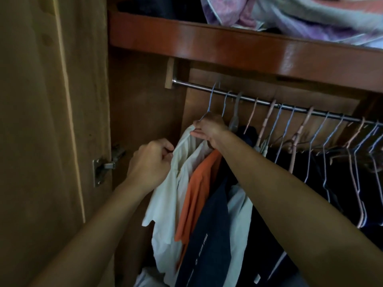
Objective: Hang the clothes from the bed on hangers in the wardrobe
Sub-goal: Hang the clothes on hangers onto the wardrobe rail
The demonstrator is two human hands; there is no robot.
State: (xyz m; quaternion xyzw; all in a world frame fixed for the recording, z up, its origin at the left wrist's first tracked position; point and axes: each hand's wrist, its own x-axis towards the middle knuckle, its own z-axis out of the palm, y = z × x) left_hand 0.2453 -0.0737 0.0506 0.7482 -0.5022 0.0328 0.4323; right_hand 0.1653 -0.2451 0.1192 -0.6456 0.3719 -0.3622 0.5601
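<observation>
1. Far left: wardrobe door (pixel 41 121) stands open, w/ a metal hinge (pixel 103 166) on its inner edge.
2. Our left hand (pixel 150 162) has fingers curled, pinching the edge of the white shirt (pixel 165 199) at shoulder level.
3. The white shirt hangs at the left end of the row, on a blue-grey wire hanger (pixel 210 98) hooked over the steel rail (pixel 259 101).
4. Our right hand (pixel 210 128) pinches the shirt's neck, bunched at the top just under the hanger's hook.
5. Next along: orange shirt (pixel 196 193), then a navy garment (pixel 209 235) w/ small white print, touching each other.
6. Right: dark clothes & several empty pink & blue wire hangers (pixel 323 154) on the rail.
7. Above: wood shelf (pixel 228 44) holding purple-grey fabric (pixel 290 17).
</observation>
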